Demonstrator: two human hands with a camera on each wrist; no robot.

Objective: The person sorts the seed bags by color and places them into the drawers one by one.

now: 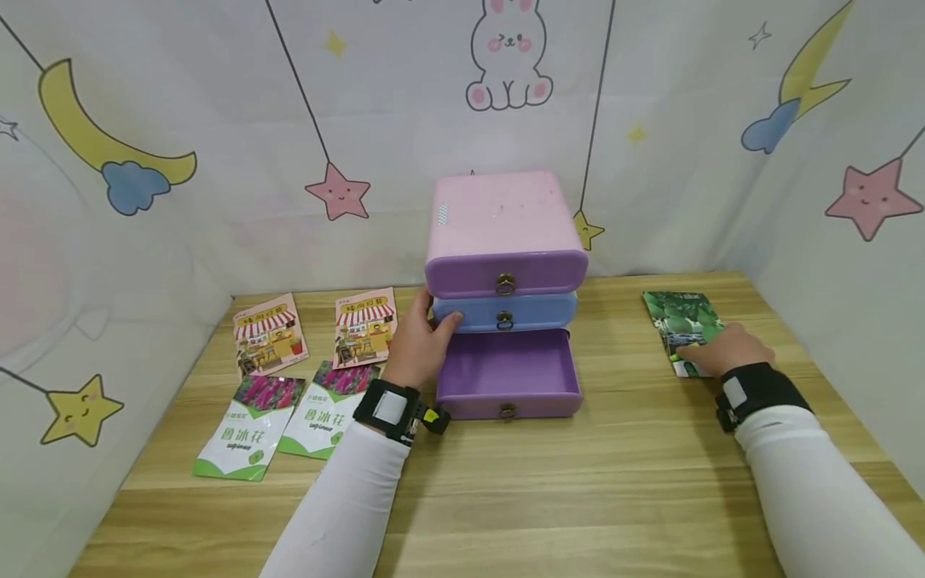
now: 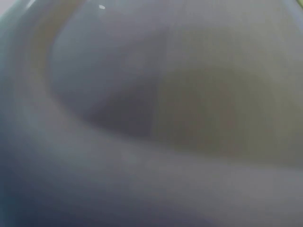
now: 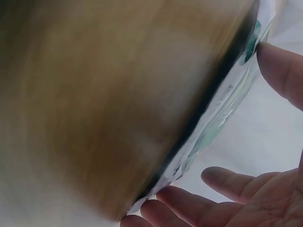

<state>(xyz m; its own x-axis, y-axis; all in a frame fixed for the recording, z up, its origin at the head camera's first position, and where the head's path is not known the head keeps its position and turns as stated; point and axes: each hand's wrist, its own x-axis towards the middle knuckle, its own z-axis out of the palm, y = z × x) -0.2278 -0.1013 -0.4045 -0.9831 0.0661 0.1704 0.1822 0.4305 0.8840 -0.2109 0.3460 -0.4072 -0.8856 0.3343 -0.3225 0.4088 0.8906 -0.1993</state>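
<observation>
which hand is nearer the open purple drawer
Left. The left hand is just left of the open purple drawer, touching the blue drawer; the right hand is well right of it, at the green packet.

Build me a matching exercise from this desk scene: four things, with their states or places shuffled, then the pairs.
Things:
1. bottom drawer
2. middle drawer
3. left hand
4. green packaging

States or places:
A. touched by the right hand
B. blue and closed
C. at the left side of the drawer unit
D. pulled open

Pairs: 1-D, 2-B, 3-C, 4-A
</observation>
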